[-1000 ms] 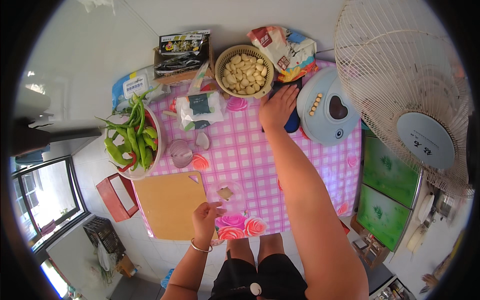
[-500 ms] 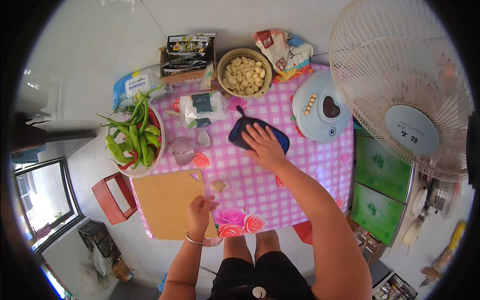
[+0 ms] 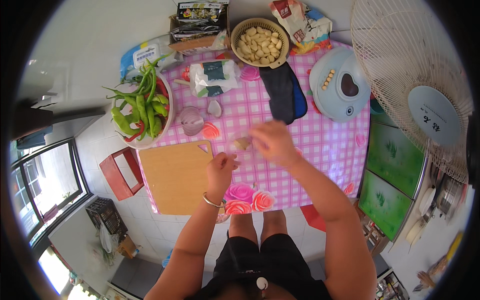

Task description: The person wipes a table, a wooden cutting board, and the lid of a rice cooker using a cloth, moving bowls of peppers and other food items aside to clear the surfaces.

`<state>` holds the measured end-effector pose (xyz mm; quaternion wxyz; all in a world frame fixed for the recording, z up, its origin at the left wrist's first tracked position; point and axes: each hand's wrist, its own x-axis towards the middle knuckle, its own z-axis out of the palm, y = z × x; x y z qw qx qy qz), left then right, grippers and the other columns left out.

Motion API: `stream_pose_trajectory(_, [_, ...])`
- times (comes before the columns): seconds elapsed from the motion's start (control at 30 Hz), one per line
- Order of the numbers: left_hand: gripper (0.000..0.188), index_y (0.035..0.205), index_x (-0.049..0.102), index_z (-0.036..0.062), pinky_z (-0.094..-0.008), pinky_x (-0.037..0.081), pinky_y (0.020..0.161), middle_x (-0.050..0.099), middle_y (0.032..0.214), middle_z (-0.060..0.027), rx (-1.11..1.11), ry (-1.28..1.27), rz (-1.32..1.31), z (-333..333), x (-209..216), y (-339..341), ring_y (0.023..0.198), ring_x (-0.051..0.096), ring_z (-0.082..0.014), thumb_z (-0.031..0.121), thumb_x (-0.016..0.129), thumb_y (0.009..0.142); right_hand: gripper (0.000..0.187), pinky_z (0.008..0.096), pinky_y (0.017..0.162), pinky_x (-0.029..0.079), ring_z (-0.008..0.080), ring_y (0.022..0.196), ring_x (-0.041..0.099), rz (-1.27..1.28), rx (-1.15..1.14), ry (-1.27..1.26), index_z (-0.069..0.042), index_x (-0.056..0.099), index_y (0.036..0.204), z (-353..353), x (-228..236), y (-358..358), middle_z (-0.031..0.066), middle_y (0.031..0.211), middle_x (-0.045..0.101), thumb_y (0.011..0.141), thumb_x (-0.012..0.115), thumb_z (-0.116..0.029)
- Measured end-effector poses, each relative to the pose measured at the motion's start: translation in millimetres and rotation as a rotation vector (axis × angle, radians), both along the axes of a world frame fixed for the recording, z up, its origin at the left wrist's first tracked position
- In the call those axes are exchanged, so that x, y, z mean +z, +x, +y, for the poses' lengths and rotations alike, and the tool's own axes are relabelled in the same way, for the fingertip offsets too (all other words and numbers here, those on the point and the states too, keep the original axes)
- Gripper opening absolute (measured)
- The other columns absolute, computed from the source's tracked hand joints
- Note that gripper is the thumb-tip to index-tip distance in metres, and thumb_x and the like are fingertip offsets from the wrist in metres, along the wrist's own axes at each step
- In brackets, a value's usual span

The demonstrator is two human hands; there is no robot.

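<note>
My left hand (image 3: 220,169), with a bracelet on the wrist, is curled at the right edge of a wooden cutting board (image 3: 172,176) and seems to pinch a small clear bag holding a brownish piece (image 3: 241,144). My right hand (image 3: 272,142) is blurred by motion and hovers right beside that piece, over the pink checked tablecloth (image 3: 320,140). A dark blue cloth (image 3: 285,92) lies just beyond the right hand.
Left stands a bowl of green and red peppers (image 3: 142,107), with a halved onion (image 3: 191,120) beside it. At the back are a white packet (image 3: 215,77), a basket of peeled garlic (image 3: 260,42), a light blue appliance (image 3: 342,85) and a fan (image 3: 415,85).
My right hand has drawn back from the far side near the blue appliance, past the dark cloth, to the small piece by my left hand. The left hand has stayed at the board's edge.
</note>
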<state>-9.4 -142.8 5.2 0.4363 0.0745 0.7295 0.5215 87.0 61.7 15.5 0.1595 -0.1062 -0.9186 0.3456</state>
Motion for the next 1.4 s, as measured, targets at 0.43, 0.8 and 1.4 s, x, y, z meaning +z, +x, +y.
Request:
stream_pose_trajectory(0.43, [0.02, 0.071, 0.054, -0.0028, -0.0288, 0.046, 0.049, 0.063, 0.063, -0.0128, -0.194, -0.002, 0.287, 65, 6, 14, 0.068, 0.07, -0.017, 0.006, 0.059, 0.089, 0.032, 0.0394, 0.071, 0.051, 0.0303, 0.088, 0.061, -0.021, -0.228, -0.092, -0.006, 0.059, 0.101, -10, 8, 14, 0.0115, 0.102, 0.063, 0.07, 0.066, -0.006])
stream_pose_trajectory(0.8, [0.018, 0.087, 0.058, -0.0047, -0.0288, 0.056, 0.06, 0.067, 0.086, -0.0136, 0.122, 0.296, -0.019, 167, 39, -35, 0.071, 0.068, -0.0193, 0.01, 0.051, 0.093, 0.045, 0.0284, 0.089, 0.045, 0.0144, 0.099, 0.057, 0.206, -1.019, -1.072, 0.0, 0.052, 0.126, -13, 11, 143, 0.0071, 0.105, 0.06, 0.083, 0.064, -0.001])
stream_pose_trajectory(1.4, [0.031, 0.102, 0.059, -0.0008, -0.0397, 0.048, 0.077, 0.061, 0.11, -0.02, -0.214, -0.018, 1.149, 178, 53, -68, 0.093, 0.061, -0.0301, 0.019, 0.068, 0.079, 0.042, 0.0207, 0.064, 0.037, 0.0068, 0.076, 0.049, 0.283, -1.144, -1.081, -0.004, 0.052, 0.126, -47, -16, 165, -0.0001, 0.093, 0.056, 0.086, 0.059, -0.016])
